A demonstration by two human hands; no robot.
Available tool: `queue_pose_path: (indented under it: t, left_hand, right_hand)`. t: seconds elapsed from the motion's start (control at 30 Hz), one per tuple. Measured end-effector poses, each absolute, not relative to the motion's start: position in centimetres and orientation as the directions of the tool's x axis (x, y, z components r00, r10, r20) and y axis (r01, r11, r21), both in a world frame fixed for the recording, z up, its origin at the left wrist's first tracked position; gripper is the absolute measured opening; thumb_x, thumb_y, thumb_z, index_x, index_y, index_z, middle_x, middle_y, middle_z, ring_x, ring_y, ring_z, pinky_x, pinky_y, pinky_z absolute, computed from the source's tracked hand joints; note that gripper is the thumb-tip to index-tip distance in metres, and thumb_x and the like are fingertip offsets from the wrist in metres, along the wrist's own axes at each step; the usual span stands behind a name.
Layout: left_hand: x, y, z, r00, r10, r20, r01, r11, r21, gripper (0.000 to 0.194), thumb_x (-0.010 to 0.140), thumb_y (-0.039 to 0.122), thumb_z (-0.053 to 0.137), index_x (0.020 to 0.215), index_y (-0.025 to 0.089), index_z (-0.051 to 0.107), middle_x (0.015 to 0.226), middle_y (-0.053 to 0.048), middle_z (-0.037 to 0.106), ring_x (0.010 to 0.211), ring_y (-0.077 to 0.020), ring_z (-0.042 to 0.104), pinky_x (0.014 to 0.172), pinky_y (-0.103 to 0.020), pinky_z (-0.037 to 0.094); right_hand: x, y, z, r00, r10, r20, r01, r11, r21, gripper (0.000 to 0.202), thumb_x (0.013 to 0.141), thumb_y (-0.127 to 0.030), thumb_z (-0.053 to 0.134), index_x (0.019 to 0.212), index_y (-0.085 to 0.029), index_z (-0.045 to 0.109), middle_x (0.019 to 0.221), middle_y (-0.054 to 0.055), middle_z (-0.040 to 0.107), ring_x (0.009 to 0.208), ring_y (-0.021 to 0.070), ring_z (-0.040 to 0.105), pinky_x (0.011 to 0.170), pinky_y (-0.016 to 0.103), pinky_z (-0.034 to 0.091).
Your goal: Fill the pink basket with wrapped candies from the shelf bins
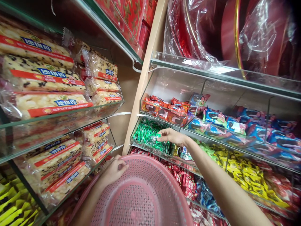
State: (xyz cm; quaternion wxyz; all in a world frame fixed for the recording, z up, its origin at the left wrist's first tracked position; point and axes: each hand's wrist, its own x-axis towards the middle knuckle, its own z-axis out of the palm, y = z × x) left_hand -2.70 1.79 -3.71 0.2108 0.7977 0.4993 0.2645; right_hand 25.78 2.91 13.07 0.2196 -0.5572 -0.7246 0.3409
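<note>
Perforated pink basket (180, 191), upright with its mouth facing up and its floor bare, serving as landmark. At its left rim, the left hand (115, 171): grip closed over the edge, thumb on the inner side, the remaining fingers mostly hidden. Left of the basket, glass shelves carrying stacked cereal bars (49, 73) in clear, red-banded wrappers; below these, at the lower left, yellow packets (16, 201).

Just beyond the basket's far rim, the right hand (172, 137), its forearm passing right of the basket: grip pinched, fingertips together on one small green sweet (158, 137). The sweet is held above a glass compartment of similar green sweets (145, 130). Beside the basket's right rim and lower than that compartment, red-wrapped sweets (180, 177); farther right, yellow sweets (249, 169).

Above the green compartment, on the next shelf, red packs (164, 110), with blue packs (213, 116) to their right. Highest and beyond the basket, large red objects (228, 34), partly under clear film.
</note>
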Motion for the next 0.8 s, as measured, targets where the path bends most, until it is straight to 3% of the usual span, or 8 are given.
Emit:
queue_pose_path:
  t: [0.2, 0.4, 0.63, 0.8]
  left_hand:
    - [-2.7, 1.8, -3.7, 0.380, 0.898, 0.221, 0.687, -0.434, 0.583, 0.033, 0.083, 0.046, 0.046, 0.074, 0.021, 0.067, 0.094, -0.002, 0.059, 0.084, -0.0149, 0.056, 0.070, -0.024, 0.039]
    - [-2.7, 1.9, -3.9, 0.384, 0.895, 0.227, 0.708, -0.443, 0.549, 0.034, 0.083, 0.046, 0.045, 0.074, 0.022, 0.067, 0.095, -0.002, 0.059, 0.085, -0.0150, 0.057, 0.071, -0.024, 0.040]
    - [-2.7, 1.9, -3.8, 0.379, 0.899, 0.221, 0.700, -0.435, 0.567, 0.033, 0.082, 0.046, 0.046, 0.074, 0.022, 0.068, 0.095, -0.002, 0.060, 0.084, -0.0150, 0.057, 0.070, -0.025, 0.039]
    - [-2.8, 1.9, -3.9, 0.371, 0.900, 0.231, 0.693, -0.434, 0.575, 0.032, 0.081, 0.045, 0.048, 0.073, 0.021, 0.067, 0.092, -0.002, 0.059, 0.081, -0.0146, 0.057, 0.068, -0.025, 0.038]
  right_hand:
    - [26.0, 2.5, 13.2, -0.323, 0.940, -0.111, 0.568, 0.099, -0.817, 0.033, 0.062, -0.044, 0.073, 0.073, -0.016, 0.060, 0.066, -0.003, 0.055, 0.063, 0.0094, 0.047, 0.061, 0.023, 0.040]
    - [26.1, 2.9, 12.9, -0.273, 0.958, -0.091, 0.616, 0.101, -0.781, 0.035, 0.060, -0.045, 0.073, 0.072, -0.015, 0.059, 0.062, -0.004, 0.052, 0.059, 0.0087, 0.045, 0.055, 0.022, 0.036]
    - [25.5, 5.1, 11.9, -0.178, 0.979, -0.102, 0.816, 0.089, -0.571, 0.031, 0.058, -0.040, 0.073, 0.065, -0.014, 0.058, 0.053, -0.006, 0.045, 0.054, 0.0086, 0.040, 0.052, 0.022, 0.033]
    - [23.9, 6.3, 10.9, -0.128, 0.987, -0.094, 0.950, 0.094, -0.299, 0.021, 0.061, -0.023, 0.071, 0.079, -0.013, 0.065, 0.066, -0.003, 0.057, 0.064, 0.0113, 0.049, 0.058, 0.021, 0.037]
